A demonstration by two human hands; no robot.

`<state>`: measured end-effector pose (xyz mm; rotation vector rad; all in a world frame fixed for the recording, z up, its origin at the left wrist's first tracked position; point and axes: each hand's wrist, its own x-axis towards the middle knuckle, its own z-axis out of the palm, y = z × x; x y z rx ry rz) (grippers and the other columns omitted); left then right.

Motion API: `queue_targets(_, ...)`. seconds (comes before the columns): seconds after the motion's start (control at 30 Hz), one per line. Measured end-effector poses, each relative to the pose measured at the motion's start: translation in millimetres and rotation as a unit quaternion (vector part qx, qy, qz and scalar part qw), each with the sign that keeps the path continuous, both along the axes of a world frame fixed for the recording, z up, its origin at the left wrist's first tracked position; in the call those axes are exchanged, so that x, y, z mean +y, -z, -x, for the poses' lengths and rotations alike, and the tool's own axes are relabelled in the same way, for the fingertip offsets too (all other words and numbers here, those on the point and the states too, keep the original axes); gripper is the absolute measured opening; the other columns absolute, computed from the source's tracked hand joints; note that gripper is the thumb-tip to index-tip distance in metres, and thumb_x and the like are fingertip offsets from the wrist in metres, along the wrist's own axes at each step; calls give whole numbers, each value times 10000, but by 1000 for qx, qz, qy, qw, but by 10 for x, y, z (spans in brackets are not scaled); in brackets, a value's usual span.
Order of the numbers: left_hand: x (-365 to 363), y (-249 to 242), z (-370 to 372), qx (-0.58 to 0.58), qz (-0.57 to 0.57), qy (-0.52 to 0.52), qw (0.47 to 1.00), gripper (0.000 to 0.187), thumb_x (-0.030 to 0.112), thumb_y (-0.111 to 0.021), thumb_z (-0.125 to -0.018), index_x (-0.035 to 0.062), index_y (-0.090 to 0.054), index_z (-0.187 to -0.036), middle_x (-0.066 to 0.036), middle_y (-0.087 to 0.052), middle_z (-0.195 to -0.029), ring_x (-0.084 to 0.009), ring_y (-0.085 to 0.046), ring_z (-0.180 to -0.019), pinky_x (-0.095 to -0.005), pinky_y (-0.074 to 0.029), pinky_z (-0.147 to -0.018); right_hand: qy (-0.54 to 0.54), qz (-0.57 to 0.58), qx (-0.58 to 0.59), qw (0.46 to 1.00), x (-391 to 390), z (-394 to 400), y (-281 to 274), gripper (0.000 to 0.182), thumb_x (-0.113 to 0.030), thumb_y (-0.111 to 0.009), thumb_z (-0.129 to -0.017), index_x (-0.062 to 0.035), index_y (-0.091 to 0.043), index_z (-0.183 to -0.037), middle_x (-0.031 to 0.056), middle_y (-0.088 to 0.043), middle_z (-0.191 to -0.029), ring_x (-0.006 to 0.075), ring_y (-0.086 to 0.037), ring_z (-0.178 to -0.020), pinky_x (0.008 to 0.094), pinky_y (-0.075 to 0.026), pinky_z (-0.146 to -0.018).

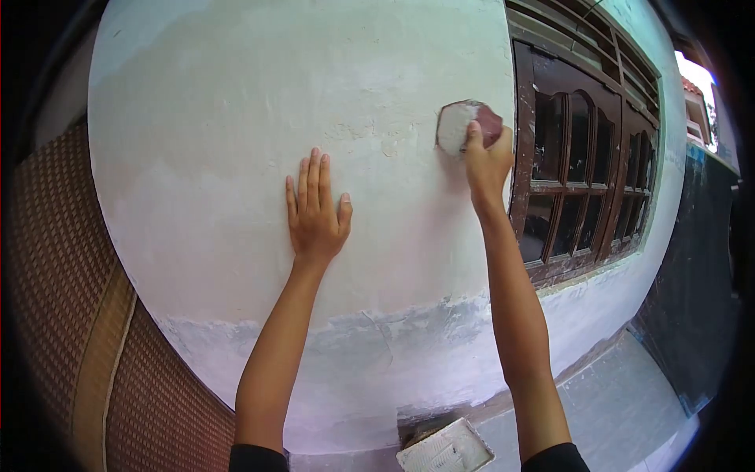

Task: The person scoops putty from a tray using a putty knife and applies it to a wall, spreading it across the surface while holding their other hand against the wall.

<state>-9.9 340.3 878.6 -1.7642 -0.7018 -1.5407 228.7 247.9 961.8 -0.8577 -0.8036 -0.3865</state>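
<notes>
Patchy white plaster covers a wall (393, 259) beside a brown window (582, 189). The person's left hand (317, 216) lies open, palm to the wall; the right hand (489, 163) is clamped on a reddish-brown, white-smeared sheet (454, 130) at the wall, near the window. A tray (477, 436) sits below.

Both bare arms are up and reaching forward, right one higher! Look at that left hand (316, 212): palm down flat, its back in plain sight, four fingers pointing upward, little finger slightly apart, thumb standing off to the inner side. The left forearm (277, 346) slants up and inward beneath it. And over on the right, the arm (515, 315) stretches long, elbow nearly straight, while the right hand (489, 167) clasps firmly, thumb upright in front, most fingers hidden from me.
</notes>
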Motion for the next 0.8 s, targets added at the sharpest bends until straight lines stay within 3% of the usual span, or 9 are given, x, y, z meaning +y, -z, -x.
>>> queue_targets(0.07, 8, -17, -10, -2, -3, 0, 1000, 647, 213, -505, -923, 50, -316, -1520, -102, -310, -1590, -266, -275, -1474, -491, -176, -1214, -66, -48, -19, 996, 40, 21, 14, 353, -241, -689, -893, 35, -574, -1080, 238, -582, -991, 364, -576, -916, 438, -461, -822)
queue_targets(0.17, 7, -11, -14, -1, -4, 5, 1000, 647, 211, -509, -922, 49, -318, -1519, -104, -315, -1588, -267, -283, -1471, -490, -180, -1213, 48, 31, -211, 976, 138, 325, 121, 390, -268, -674, -903, 29, -553, -1125, 242, -572, -978, 386, -542, -932, 480, -406, -854)
queue_targets(0.2, -1, -17, -7, 0, -4, 4, 1000, 647, 212, -511, -923, 48, -319, -1518, -105, -316, -1587, -268, -285, -1470, -492, -180, -1212, 46, 88, -218, 971, 33, 427, 119, 415, -277, -676, -899, 24, -539, -1150, 250, -570, -978, 401, -528, -960, 498, -379, -891)
queue_targets(0.27, -9, -11, 6, 0, -3, 2, 1000, 647, 212, -513, -923, 47, -320, -1518, -107, -317, -1587, -268, -287, -1470, -495, -181, -1212, 86, 84, -166, 979, 168, 190, 83, 393, -258, -682, -896, 24, -547, -1134, 261, -579, -1006, 404, -555, -966, 491, -412, -883)
queue_targets(0.4, 10, -4, -9, -2, -2, 3, 1000, 653, 211, -514, -920, 51, -315, -1521, -100, -314, -1589, -265, -281, -1473, -492, -176, -1214, 18, 29, -49, 998, 55, -142, 0, 322, -222, -673, -912, 38, -574, -1073, 244, -613, -1016, 366, -613, -974, 444, -473, -864)
queue_targets(0.57, 3, -1, -21, -5, 7, 4, 1000, 651, 222, -506, -924, 53, -314, -1523, -96, -314, -1590, -264, -282, -1472, -490, -178, -1214, -42, 18, -157, 986, 81, -3, -84, 348, -254, -690, -906, 24, -577, -1083, 221, -612, -1004, 351, -595, -925, 437, -471, -838)
queue_targets(0.67, 13, 2, -3, -2, -1, -1, 1000, 645, 235, -494, -930, 54, -314, -1523, -96, -310, -1592, -262, -278, -1474, -489, -175, -1215, 59, 26, -276, 959, 49, 275, -93, 364, -264, -687, -893, 16, -574, -1097, 235, -599, -995, 379, -573, -891, 466, -455, -813)
queue_targets(0.7, 20, -3, 4, 0, -4, -3, 1000, 646, 234, -494, -929, 56, -312, -1524, -96, -307, -1594, -262, -276, -1475, -489, -175, -1215, 69, 83, -279, 954, -2, 296, -116, 367, -258, -686, -885, 22, -578, -1095, 249, -608, -978, 390, -576, -894, 479, -447, -809)
queue_targets(0.8, 17, 1, -3, 1, -2, -5, 1000, 648, 230, -497, -927, 55, -312, -1523, -98, -305, -1594, -263, -279, -1473, -491, -179, -1214, 109, 34, -203, 972, 127, -111, -237, 369, -247, -694, -878, 33, -581, -1090, 248, -620, -957, 404, -587, -897, 478, -458, -809)
